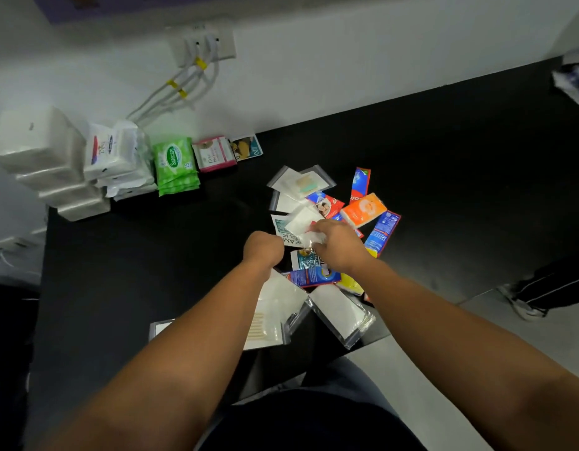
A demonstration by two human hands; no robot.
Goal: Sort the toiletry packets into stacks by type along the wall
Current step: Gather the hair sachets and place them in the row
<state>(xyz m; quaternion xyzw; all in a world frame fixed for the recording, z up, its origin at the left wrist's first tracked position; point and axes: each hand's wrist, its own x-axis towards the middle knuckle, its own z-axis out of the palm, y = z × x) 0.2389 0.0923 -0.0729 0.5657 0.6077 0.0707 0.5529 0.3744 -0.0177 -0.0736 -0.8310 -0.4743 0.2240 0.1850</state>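
Observation:
A loose pile of toiletry packets (330,229) lies mid-table: clear zip bags, an orange packet (363,209), red and blue sachets. My right hand (335,245) reaches into the pile and pinches a small clear plastic packet (309,237). My left hand (263,249) hovers beside it at the pile's left edge, fingers curled under; whether it holds anything is hidden. Along the wall stand sorted stacks: white tissue packs (47,164), Dove packs (119,157), green Sanicare wipes (176,166), pink-edged packets (215,154) and a small blue-yellow packet (247,148).
The black table (460,164) ends near my body, where clear zip bags (343,314) overhang the front edge. White cables (180,89) run from a wall outlet behind the stacks. More packets (574,79) sit at the far right. A person's leg and shoe (535,297) stand on the right.

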